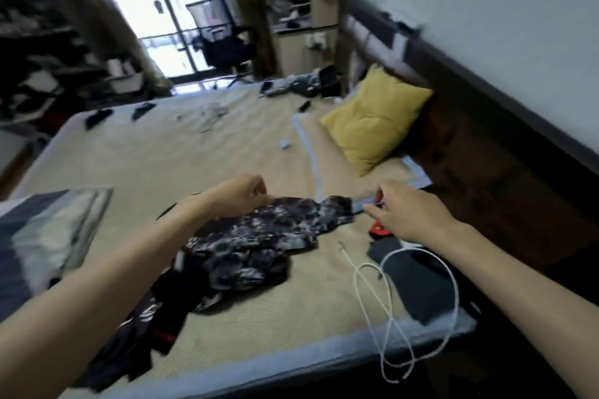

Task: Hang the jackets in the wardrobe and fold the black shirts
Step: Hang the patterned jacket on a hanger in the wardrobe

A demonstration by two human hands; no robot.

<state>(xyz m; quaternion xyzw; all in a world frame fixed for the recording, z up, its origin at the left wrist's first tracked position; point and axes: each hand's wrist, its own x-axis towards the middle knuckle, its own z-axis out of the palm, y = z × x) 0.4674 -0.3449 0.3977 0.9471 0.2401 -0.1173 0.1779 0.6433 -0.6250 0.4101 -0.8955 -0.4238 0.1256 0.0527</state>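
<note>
I'm reaching both bare arms forward over the bed (227,152). My left hand (240,193) is curling, fingertips pinching down toward the bed's middle, while my right hand (405,210) is hovering nearer its right edge, fingers loosely spread.

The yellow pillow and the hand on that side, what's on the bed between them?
In the head view, only bare woven mat with its pale blue edging lies between the yellow pillow and the right hand.
</note>
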